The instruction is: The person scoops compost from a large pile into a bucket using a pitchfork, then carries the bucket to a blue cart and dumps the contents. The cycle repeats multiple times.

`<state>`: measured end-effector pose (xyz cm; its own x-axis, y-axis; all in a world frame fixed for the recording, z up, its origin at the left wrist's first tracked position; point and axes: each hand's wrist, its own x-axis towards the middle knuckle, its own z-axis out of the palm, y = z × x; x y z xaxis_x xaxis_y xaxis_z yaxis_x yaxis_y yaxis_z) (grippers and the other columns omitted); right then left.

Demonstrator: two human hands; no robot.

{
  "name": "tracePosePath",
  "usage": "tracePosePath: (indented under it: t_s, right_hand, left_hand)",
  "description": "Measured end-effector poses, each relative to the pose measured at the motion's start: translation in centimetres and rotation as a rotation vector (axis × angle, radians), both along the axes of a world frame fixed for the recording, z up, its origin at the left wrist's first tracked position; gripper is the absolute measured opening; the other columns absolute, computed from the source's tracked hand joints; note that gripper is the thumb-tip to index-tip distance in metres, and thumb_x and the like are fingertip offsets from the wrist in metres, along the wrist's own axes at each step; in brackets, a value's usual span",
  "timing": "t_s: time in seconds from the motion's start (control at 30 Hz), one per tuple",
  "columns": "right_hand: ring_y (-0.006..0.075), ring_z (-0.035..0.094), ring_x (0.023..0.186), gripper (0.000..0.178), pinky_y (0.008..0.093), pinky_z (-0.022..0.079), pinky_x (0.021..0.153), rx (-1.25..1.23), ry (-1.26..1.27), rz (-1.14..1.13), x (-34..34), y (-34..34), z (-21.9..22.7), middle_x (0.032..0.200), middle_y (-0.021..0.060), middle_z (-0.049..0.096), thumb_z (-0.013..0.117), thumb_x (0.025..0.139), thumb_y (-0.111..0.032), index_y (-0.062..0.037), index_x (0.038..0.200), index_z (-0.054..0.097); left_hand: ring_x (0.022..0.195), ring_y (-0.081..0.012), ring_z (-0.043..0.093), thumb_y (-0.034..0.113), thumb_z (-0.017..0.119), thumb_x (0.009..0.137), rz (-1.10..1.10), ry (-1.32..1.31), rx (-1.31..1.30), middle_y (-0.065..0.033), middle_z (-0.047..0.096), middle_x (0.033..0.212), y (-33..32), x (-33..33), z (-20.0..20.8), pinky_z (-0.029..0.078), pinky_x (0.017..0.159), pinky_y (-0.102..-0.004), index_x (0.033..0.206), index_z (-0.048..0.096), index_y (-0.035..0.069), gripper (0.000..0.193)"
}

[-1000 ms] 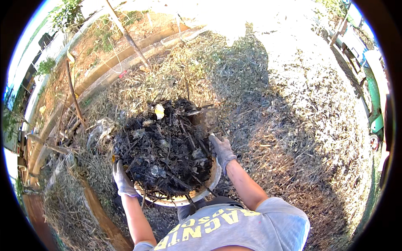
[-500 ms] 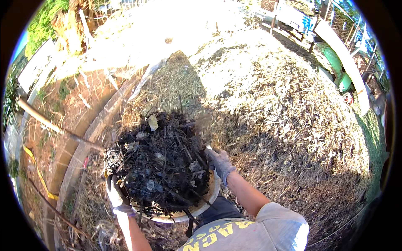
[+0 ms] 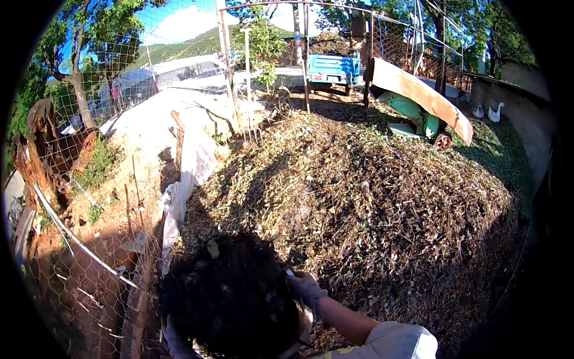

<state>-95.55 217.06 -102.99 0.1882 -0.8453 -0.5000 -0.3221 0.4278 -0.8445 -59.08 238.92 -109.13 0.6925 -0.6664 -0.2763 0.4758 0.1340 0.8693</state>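
A round pale basin (image 3: 307, 326) is heaped with dark, wet-looking compost (image 3: 230, 293) in front of my body. My right hand (image 3: 307, 288), in a grey glove, is closed on the basin's right rim. On the left side my gloved left hand (image 3: 173, 340) is at the rim, low in the picture and partly hidden by the heap; its grip shows more plainly in the earlier picture. Twigs and a pale leaf (image 3: 213, 248) stick out of the load. Deep shade hides most of its detail.
A broad mound of dry chopped leaves and stalks (image 3: 371, 203) spreads ahead and right. A fork (image 3: 249, 84) stands upright at its far edge. Wire mesh fencing (image 3: 89, 269) runs along the left. Beyond are a green machine (image 3: 412, 113), a blue truck (image 3: 333, 70) and geese (image 3: 495, 112).
The view has tilted up, bringing the fence, truck and hills into sight. The loaded basin now sits lower in the picture, still between both hands.
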Motion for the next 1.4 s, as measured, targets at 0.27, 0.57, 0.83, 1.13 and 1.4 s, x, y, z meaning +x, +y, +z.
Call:
tracePosePath:
  t_s: [0.27,0.57,0.83,1.13,1.4]
  right_hand:
    - [0.0207,0.064,0.087,0.044,0.0321,0.048,0.075,-0.203,0.096,-0.112,3.8,-14.1,-0.5,0.092,0.0161,0.068,0.062,0.083,-0.037,-0.0003,0.106,0.064]
    - [0.0103,0.056,0.063,0.044,0.0261,0.045,0.055,-0.097,-0.092,-0.563,2.6,-28.1,13.2,0.073,0.0050,0.065,0.065,0.087,-0.039,0.0031,0.098,0.067]
    - [0.0110,0.047,0.046,0.028,0.0264,0.035,0.040,-0.238,-0.044,-0.743,-8.1,-44.3,23.7,0.060,-0.0002,0.053,0.064,0.089,-0.031,-0.0040,0.082,0.062]
    - [0.0110,0.051,0.049,0.026,0.0254,0.038,0.042,-0.163,-0.197,-0.836,-19.0,-62.8,26.1,0.065,-0.0003,0.057,0.064,0.089,-0.028,-0.0026,0.088,0.064]
    - [0.0094,0.043,0.046,0.032,0.0256,0.033,0.042,-0.150,-0.192,-0.790,-23.1,-83.3,35.6,0.058,-0.0024,0.049,0.064,0.089,-0.033,-0.0060,0.073,0.060]
  left_hand:
    - [0.105,-0.0281,0.057,0.016,0.055,0.090,-0.190,0.042,-0.154,-0.0174,0.054,0.123,-22.1,5.4,5.9,0.050,0.087,-0.0386,0.128,0.048,0.005,0.040]
    - [0.091,-0.0228,0.062,0.024,0.053,0.093,-0.447,0.087,-0.029,-0.0119,0.060,0.112,-46.6,5.9,14.0,0.054,0.075,-0.0355,0.127,0.049,0.008,0.038]
    - [0.081,-0.0141,0.061,0.020,0.056,0.092,-0.828,-0.012,-0.195,-0.0039,0.062,0.098,-69.1,-3.9,24.1,0.052,0.067,-0.0253,0.122,0.050,0.009,0.033]
    - [0.080,-0.0171,0.062,0.011,0.058,0.088,-0.721,0.106,-0.092,-0.0057,0.062,0.099,-90.7,-15.9,29.1,0.055,0.062,-0.0287,0.130,0.048,0.008,0.044]
    - [0.073,-0.0130,0.059,0.014,0.062,0.087,-0.688,-0.610,-0.319,-0.0023,0.061,0.089,-111.2,-18.5,35.8,0.050,0.060,-0.0247,0.128,0.047,0.007,0.044]
